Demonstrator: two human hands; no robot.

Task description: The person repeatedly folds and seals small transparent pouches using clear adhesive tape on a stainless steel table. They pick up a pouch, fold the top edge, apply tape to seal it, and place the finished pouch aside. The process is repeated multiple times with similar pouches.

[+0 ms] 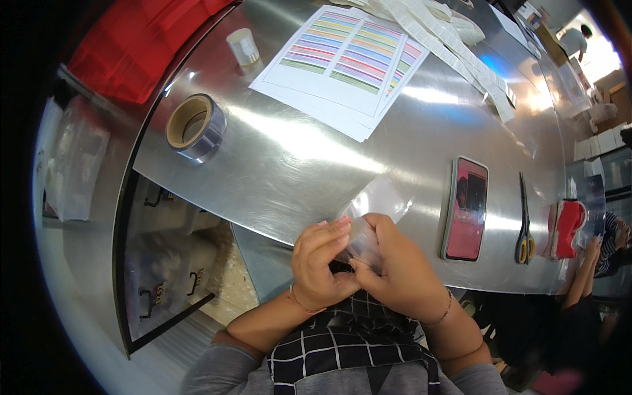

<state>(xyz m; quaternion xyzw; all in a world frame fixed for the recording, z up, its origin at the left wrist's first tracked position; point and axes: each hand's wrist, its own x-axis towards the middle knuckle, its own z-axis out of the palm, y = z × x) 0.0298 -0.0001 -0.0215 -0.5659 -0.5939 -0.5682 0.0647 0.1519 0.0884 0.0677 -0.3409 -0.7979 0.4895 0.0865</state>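
In front of me at the table's near edge, both hands meet around a crinkled piece of clear plastic (363, 243), which looks like a small bag. My right hand (407, 268) pinches it between thumb and bent fingers. My left hand (321, 260) closes on its other side, fingers bent together against it. A flat clear plastic sheet or bag (388, 196) lies just beyond my fingers; whether it joins the held piece I cannot tell. Anything inside the plastic is hidden by glare and my fingers.
The steel table (296, 178) bears a wide tape roll (191, 125), a small white roll (243, 47), colour-striped sheets (349, 59), paper strips (454, 52), a phone (466, 209), scissors (524, 230) and a red tape dispenser (566, 229). A co-worker's arm (584, 270) reaches in at right. A red crate (141, 46) stands left.
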